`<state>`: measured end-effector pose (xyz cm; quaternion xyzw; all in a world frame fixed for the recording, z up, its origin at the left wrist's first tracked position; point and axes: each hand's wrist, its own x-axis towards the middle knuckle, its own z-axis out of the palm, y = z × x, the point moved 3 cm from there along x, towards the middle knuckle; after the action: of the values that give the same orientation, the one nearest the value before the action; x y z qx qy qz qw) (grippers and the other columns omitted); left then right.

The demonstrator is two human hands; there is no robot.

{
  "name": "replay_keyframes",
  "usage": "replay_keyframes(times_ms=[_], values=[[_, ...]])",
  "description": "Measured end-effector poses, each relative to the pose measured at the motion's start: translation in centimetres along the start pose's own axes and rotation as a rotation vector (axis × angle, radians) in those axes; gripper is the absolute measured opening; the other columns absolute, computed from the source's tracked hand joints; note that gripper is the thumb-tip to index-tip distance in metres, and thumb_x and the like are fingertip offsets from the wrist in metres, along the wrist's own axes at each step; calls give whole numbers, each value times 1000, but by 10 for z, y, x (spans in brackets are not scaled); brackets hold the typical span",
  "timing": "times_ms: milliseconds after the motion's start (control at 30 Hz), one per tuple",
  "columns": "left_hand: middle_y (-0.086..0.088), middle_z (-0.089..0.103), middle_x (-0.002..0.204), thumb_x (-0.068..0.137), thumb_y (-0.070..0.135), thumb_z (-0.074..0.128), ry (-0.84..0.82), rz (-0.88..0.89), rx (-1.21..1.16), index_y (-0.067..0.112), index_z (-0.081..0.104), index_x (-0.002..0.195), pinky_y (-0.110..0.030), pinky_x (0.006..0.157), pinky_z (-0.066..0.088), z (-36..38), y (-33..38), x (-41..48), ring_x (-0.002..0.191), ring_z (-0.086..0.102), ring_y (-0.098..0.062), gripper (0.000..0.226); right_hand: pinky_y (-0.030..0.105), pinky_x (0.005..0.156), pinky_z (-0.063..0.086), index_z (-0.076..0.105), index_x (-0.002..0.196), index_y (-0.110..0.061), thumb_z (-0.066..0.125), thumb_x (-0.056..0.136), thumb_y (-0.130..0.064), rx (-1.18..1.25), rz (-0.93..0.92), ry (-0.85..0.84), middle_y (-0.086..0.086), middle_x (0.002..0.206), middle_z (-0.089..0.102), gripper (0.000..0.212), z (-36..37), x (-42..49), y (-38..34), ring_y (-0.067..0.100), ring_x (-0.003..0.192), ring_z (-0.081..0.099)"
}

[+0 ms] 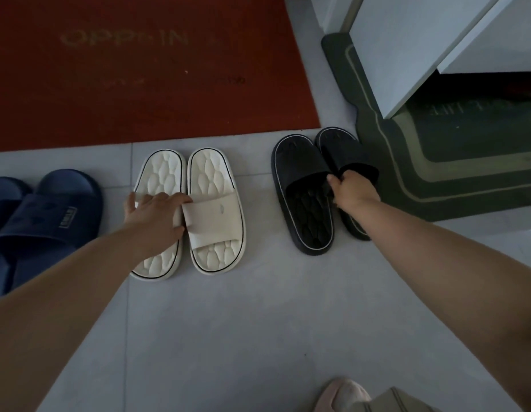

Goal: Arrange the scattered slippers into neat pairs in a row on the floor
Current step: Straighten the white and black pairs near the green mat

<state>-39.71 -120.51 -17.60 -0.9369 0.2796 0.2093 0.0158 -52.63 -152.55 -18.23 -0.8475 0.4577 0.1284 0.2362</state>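
Head view: looking down at a grey tiled floor, pretty dim tbh
Red mat: far side, the row of slippers sits just short of its edge
Green mat: on the right, under a white cabinet
Navy slippers: far left, angled, partly cut off
White pair: left white slipper and right white slipper side by side, touching, long axes running near-to-far, toes toward the person
Black pair: left black slipper and right black slipper touching, right one against the green mat, toes pointing away
Left hand: fingers laid out flat across the left white slipper's strap
Right hand: fingers hooked round the right black slipper's strap
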Motion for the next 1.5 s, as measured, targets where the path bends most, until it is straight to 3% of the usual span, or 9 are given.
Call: replay_keyframes(times_ms=[267, 500, 633, 833, 967, 1167, 1267, 1433, 1500], values=[[-7, 58, 119, 74, 21, 76, -232, 5, -395, 28, 41, 132, -31, 89, 42, -5, 1, -6, 106, 53, -23, 67, 30, 64, 42, 58, 90, -6, 58, 85, -32, -478, -93, -40, 13, 96, 67, 27, -11, -24, -22, 32, 90, 63], [12, 45, 75, 67, 9, 80, -167, -36, -484, 15, 55, 109, -19, 50, 32, -8, 9, -8, 63, 44, -3, 49, 28, 67, 51, 52, 55, -15, 56, 84, -29, -171, -255, -271, -1, 53, 67, 33, 21, -77, -37, 17, 56, 65], [5, 50, 69, 64, 10, 82, -111, -142, -713, 16, 58, 88, -20, 52, 36, -14, 2, -12, 59, 46, -9, 34, 21, 55, 46, 55, 59, -14, 59, 82, -23, 36, -299, -281, -4, 50, 65, 25, 19, -83, -38, 2, 40, 58], [-13, 67, 102, 73, 5, 74, -23, -450, -1652, 3, 59, 98, -41, 96, 50, -29, 26, -19, 90, 63, -26, 29, 26, 55, 45, 58, 56, -17, 50, 87, -43, 376, -324, -57, -4, 38, 59, 41, -10, -81, -47, 6, 41, 54], [-1, 62, 41, 85, -3, 59, 37, -703, -1995, 5, 51, 70, -29, 67, 50, -30, 55, -22, 54, 58, -15, 19, 24, 56, 47, 60, 86, -25, 50, 85, -48, 362, -465, -187, -2, 57, 66, 25, -3, -96, -66, 3, 48, 59], [-7, 50, 77, 91, -4, 42, -201, -629, -2091, 4, 51, 106, -25, 62, 46, 6, 70, -35, 68, 50, -14, 19, 32, 99, 42, 8, 146, -37, 61, 83, -38, -71, -545, -486, 10, 141, 39, 82, 58, -112, -76, 27, 117, 54], [-1, 41, 72, 89, 7, 52, -176, -600, -1741, 9, 43, 132, -22, 54, 41, 16, 65, -34, 62, 42, -14, 44, 36, 99, 40, -4, 147, -28, 60, 83, -43, -143, -520, -374, 17, 145, 31, 92, 68, -104, -79, 34, 119, 51], [2, 51, 71, 90, 11, 52, -68, -650, -1695, 16, 56, 70, -23, 60, 40, 21, 45, -26, 62, 54, -10, 21, 38, 93, 43, -7, 147, -19, 55, 86, -43, -296, -468, -372, 19, 140, 41, 91, 74, -75, -86, 34, 119, 50], [7, 56, 95, 91, 3, 49, -79, -584, -1737, 6, 61, 105, -17, 65, 42, 22, 44, -19, 88, 58, -8, 19, 36, 93, 42, -7, 148, -22, 53, 89, -37, -308, -494, -360, 20, 139, 41, 85, 72, -65, -92, 35, 119, 49]])
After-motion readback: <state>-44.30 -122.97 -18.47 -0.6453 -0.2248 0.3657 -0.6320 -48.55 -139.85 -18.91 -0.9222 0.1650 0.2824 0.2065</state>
